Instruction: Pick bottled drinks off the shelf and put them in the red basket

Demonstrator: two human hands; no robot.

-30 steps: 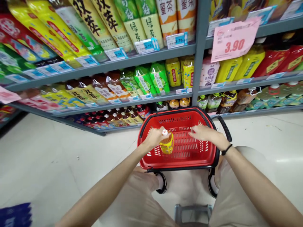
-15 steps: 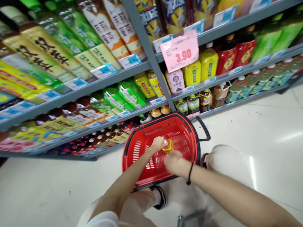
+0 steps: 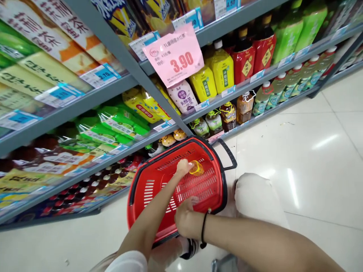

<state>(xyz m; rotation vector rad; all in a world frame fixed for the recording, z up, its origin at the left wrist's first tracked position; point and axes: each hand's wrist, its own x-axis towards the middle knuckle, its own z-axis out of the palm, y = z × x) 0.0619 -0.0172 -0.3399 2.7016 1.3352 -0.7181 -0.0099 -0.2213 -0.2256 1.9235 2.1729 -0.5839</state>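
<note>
My left hand (image 3: 183, 166) is closed around the narrow end of a small yellow bottle (image 3: 196, 169), which lies tilted inside the red shopping basket (image 3: 138, 206). The bottle's wide end points to the right. My right hand (image 3: 185, 217) is over the near side of the basket, apart from the bottle. Its fingers are partly spread and loosely bent, with nothing seen in them. A black band circles that wrist. Slots cut the basket's floor and walls, and its black handle (image 3: 232, 160) sticks out at the right.
Shelves (image 3: 124, 81) packed with drink bottles run behind the basket. A pink price sign (image 3: 176, 56) hangs from one shelf edge. My bent knee (image 3: 253, 194) is to the basket's right, above the pale tiled floor (image 3: 320, 162). A grey object (image 3: 224, 264) shows at the bottom edge.
My right hand has drawn back from the bottle toward the basket's near side. My left hand keeps hold of the bottle, now tipped further sideways. The view has shifted right and closer to the shelves.
</note>
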